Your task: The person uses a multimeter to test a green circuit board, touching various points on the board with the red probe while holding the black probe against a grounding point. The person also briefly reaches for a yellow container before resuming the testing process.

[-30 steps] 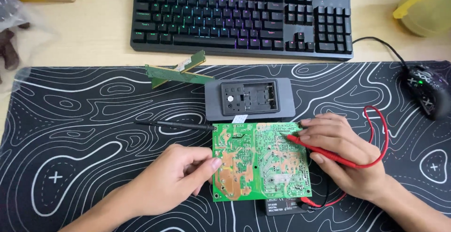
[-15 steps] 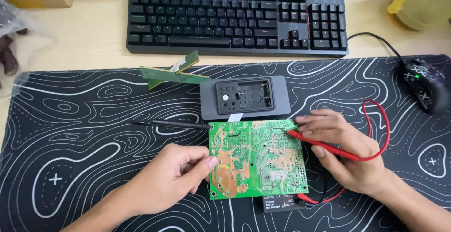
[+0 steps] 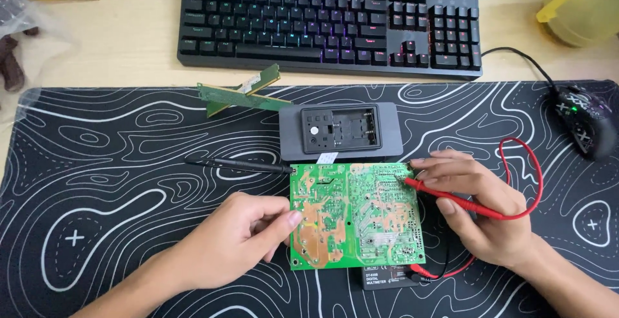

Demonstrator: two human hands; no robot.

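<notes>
The left hand pinches the green circuit board's left edge, the right hand pinches 1 red probe against its far-right corner, a small white label lying just beyond.

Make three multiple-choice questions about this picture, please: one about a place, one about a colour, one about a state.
1. Where does the black probe lie?
A. on the keyboard
B. on the mat, its tip at the upper left corner of the circuit board
C. in the left hand

2. What colour is the probe in the right hand?
A. red
B. blue
C. white

3. How is the left hand placed?
A. flat on the desk, away from the board
B. on the mouse
C. at the left edge of the green circuit board

Answers: 1 B, it rests on the patterned mat; 2 A, the red probe crosses the fingers; 3 C, the thumb touches the edge.
</notes>
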